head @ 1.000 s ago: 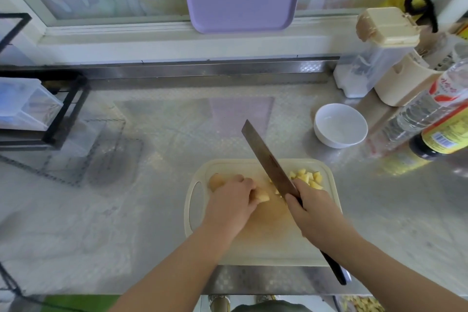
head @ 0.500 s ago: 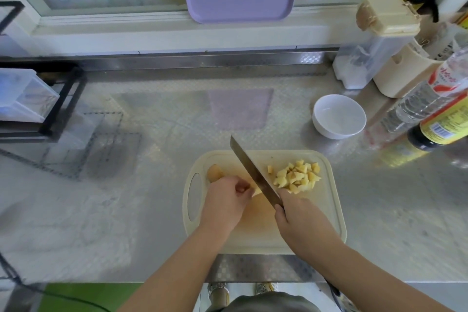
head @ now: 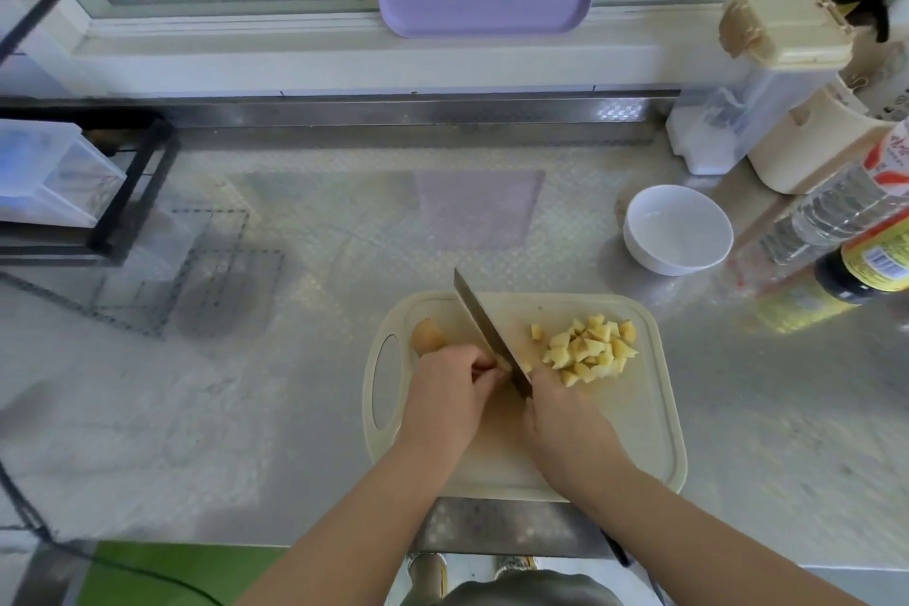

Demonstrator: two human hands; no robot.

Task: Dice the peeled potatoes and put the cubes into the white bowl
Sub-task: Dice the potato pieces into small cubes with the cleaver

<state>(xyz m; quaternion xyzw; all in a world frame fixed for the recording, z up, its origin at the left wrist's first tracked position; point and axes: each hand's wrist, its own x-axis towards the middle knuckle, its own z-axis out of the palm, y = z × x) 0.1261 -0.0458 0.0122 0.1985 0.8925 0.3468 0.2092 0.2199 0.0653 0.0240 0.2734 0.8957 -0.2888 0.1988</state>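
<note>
Here, yellow potato cubes heaped, left hand pinching potato piece, right hand gripping knife.

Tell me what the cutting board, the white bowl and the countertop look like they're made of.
Cutting board: probably plastic, matte cream, with a moulded handle slot and rounded corners.
White bowl: smooth and glossy, likely ceramic, though melamine can't be ruled out.
Countertop: looks like embossed stainless steel, silvery, with a fine pattern and blurred reflections.
</note>
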